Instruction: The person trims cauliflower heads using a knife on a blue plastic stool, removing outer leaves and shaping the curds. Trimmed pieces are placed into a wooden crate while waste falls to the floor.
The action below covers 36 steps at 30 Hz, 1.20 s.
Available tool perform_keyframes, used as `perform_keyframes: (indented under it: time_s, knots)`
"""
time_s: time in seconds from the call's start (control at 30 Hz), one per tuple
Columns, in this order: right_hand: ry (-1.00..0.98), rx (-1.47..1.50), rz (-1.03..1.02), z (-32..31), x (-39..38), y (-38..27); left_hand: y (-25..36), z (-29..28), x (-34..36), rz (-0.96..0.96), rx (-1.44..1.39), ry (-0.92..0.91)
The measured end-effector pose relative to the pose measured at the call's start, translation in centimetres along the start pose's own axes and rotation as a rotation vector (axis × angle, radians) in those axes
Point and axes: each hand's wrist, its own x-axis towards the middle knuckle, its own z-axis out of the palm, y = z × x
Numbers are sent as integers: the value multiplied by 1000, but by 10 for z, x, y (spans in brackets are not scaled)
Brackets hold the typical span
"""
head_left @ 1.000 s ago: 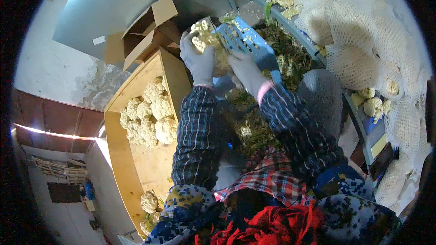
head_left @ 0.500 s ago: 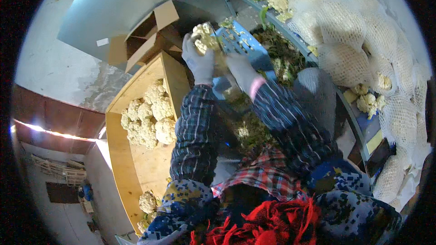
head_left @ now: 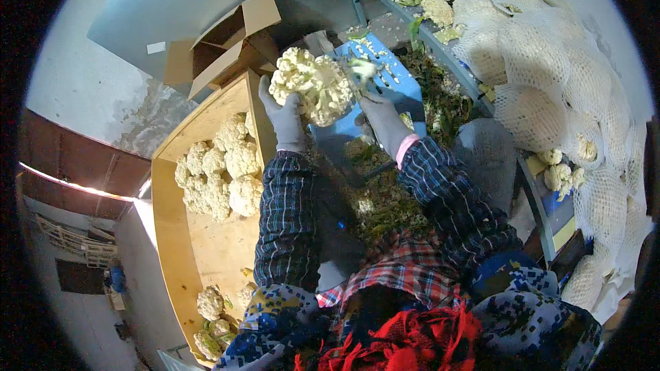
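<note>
My left hand (head_left: 284, 122), in a grey glove, is closed around a white cauliflower head (head_left: 313, 86), its thumb near the lower edge. To the right, my gloved right hand (head_left: 386, 122) grips a knife, whose narrow blade (head_left: 349, 77) stands close against the cauliflower's right side; its handle is hidden in the fingers. A pale cut piece of cauliflower (head_left: 363, 69) shows just beyond the blade, over an upturned blue plastic crate (head_left: 404, 84). White crumbs are scattered on the slotted crate top.
At left, a wooden bin (head_left: 206, 247) holds several cauliflowers (head_left: 218, 172). An open cardboard box (head_left: 230, 48) stands behind it. Green leaf trimmings (head_left: 443, 96) cover the floor. Mesh sacks of cauliflower (head_left: 529, 55) are piled along the right, behind a metal rail (head_left: 447, 55).
The cauliflower has turned in my left hand and now shows more of its head. My right hand has shifted slightly right and down, and a cut piece has come away beside the blade.
</note>
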Motion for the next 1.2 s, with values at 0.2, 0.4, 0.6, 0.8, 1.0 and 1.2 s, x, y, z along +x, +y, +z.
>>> perform_keyframes:
  time_s: [0.2, 0.4, 0.6, 0.8, 1.0, 1.2]
  knots:
    - [94, -241, -205, -2, -10, -14, -21, -32, 8, -277, -217, 0]
    - [365, -1248, -453, -57, 40, -35, -24, -46, 11, -559, -765, 20]
    - [36, -1171, -496, -94, 73, -69, 8, -38, 3, -431, -692, 142]
    - [-433, -1210, -192, -144, 101, -96, 9, -48, 1, -374, -876, 36]
    - [-650, -1472, -239, -177, 53, -128, 4, -56, -2, -338, -682, 95]
    - [-269, -1142, -271, -159, 20, -126, 20, -41, -9, -310, -674, 91]
